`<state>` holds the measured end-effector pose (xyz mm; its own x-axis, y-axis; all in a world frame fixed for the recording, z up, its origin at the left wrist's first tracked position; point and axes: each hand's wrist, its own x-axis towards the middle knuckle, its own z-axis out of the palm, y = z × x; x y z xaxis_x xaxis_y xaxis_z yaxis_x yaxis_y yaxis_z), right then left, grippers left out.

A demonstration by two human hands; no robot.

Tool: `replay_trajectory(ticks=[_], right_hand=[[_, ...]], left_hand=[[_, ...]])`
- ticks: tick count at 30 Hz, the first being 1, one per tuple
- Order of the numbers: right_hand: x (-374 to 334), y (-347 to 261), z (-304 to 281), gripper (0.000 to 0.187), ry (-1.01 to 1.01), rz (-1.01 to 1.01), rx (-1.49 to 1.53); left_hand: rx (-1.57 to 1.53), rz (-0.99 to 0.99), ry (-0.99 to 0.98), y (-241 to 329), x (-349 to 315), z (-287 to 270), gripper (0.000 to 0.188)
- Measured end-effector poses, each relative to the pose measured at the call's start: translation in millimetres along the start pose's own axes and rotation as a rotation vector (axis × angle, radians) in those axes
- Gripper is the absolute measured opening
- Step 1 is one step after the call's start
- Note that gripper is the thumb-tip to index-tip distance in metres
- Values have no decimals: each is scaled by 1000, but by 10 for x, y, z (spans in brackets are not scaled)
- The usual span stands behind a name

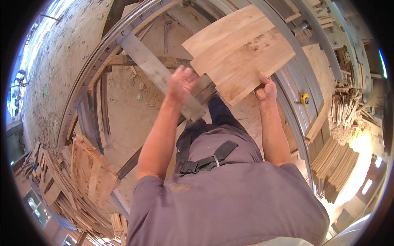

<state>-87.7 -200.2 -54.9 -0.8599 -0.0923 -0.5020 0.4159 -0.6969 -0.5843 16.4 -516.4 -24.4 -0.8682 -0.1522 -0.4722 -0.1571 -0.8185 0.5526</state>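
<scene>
My right hand point(266, 88) grips the lower right edge of a pale wooden panel point(242, 53), its thumb on top and its fingers underneath. The panel is made of several strips joined side by side, with stepped ends and a patch of dark knots. It is tilted over the metal machine frame. My left hand point(182, 84), slightly blurred, is raised just left of the panel, apart from it. Nothing shows in that hand, and its fingers are loosely bent and apart. Below it runs a flat grey metal bar point(152, 61).
A yellow tape measure point(305, 99) lies on the metal rail to the right. Stacked wooden strips point(334, 164) stand at the lower right. On the left, another joined panel point(92, 170) leans by a heap of offcuts point(61, 192). A curved-looking metal rail point(88, 78) borders the dusty floor.
</scene>
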Motion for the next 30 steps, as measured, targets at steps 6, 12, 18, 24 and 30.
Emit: replay_trajectory(ticks=[6, 12, 18, 24, 30], right_hand=[[723, -180, 157, 48, 6, 64, 30], [1293, -620, 237, 39, -104, 171, -369], [1424, -1395, 306, 41, -244, -260, -1580], [1563, -1348, 510, 79, -1095, -898, -1900], [2118, -1450, 664, 85, -1092, -918, -1805]], left_hand=[[49, -113, 19, -550, 387, 583, 56], [257, -17, 183, -687, 900, 990, 41], [329, 64, 276, -784, 1142, 1134, 37], [378, 70, 246, -872, 1276, 969, 37], [653, 262, 434, -699, 1542, 1169, 53]])
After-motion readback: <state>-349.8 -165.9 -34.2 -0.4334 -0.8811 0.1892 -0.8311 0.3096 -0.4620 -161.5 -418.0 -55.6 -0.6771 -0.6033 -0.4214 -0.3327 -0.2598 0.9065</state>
